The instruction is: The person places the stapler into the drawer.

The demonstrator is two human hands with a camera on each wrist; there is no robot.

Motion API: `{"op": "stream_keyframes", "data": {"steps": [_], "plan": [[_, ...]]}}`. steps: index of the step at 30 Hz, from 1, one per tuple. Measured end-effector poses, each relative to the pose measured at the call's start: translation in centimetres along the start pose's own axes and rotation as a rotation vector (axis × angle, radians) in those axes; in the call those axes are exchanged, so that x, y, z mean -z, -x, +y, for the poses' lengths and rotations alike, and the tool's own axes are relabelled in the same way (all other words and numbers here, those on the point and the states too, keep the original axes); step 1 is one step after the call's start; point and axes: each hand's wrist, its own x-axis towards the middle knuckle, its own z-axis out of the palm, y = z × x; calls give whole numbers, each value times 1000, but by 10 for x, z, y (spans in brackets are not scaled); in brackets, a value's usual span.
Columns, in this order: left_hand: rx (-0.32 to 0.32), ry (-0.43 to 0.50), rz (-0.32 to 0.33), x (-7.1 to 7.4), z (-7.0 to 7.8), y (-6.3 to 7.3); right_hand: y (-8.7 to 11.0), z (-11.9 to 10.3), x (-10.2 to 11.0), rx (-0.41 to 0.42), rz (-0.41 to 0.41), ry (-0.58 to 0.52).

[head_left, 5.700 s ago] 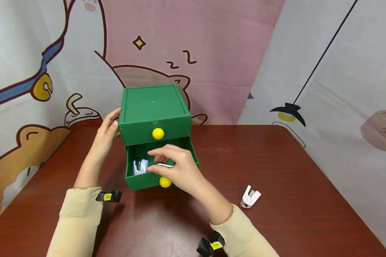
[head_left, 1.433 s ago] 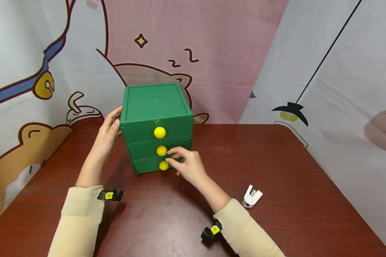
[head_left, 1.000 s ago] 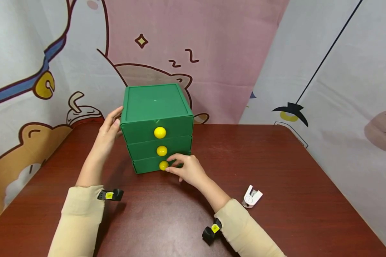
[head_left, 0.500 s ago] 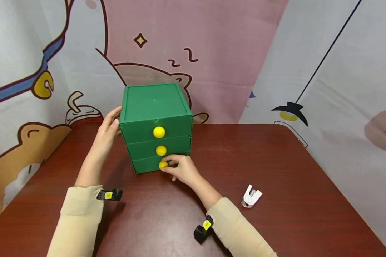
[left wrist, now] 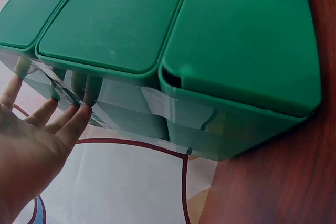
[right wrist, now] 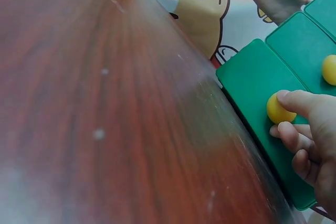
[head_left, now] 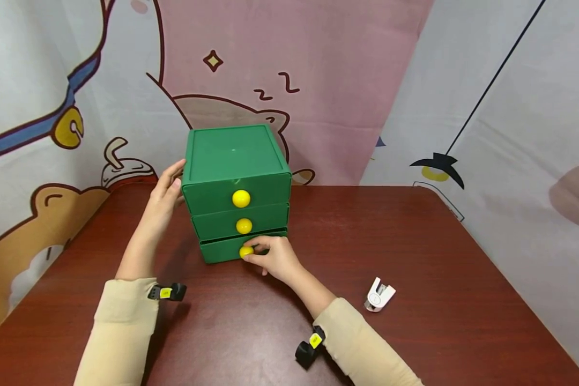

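A green cabinet (head_left: 234,153) with three stacked drawers stands on the table, each drawer front bearing a round yellow knob. My right hand (head_left: 277,258) pinches the lowest knob (right wrist: 278,110) between thumb and fingers. That bottom drawer (head_left: 219,251) is pulled out slightly, with a dark gap along its top edge. The top drawer (head_left: 209,198) and middle drawer (head_left: 214,226) are closed. On the cabinet's left side, my left hand (left wrist: 31,148) touches the smooth, reflective wall with extended, spread fingertips. What the drawers hold is hidden.
A small white forked item (head_left: 379,295) with a rounded end lies on the reddish-brown table (head_left: 439,268), right of the cabinet. Behind the table hangs a cartoon-printed cloth (head_left: 338,96). Black cameras are strapped at both sleeve cuffs.
The middle drawer, earlier out with a light blue object inside, is now closed. My right hand has moved down to the bottom knob and drawn that drawer slightly out. The left hand stays put.
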Motion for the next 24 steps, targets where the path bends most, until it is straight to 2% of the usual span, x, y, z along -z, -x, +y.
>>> {"op": "stream_keyframes", "data": {"steps": [7, 24], "plan": [[-6, -36, -12, -1, 0, 0, 13, -3, 4, 23, -31, 17], [-10, -21, -8, 0, -2, 0, 49, -14, 10, 71, -94, 43]]}}
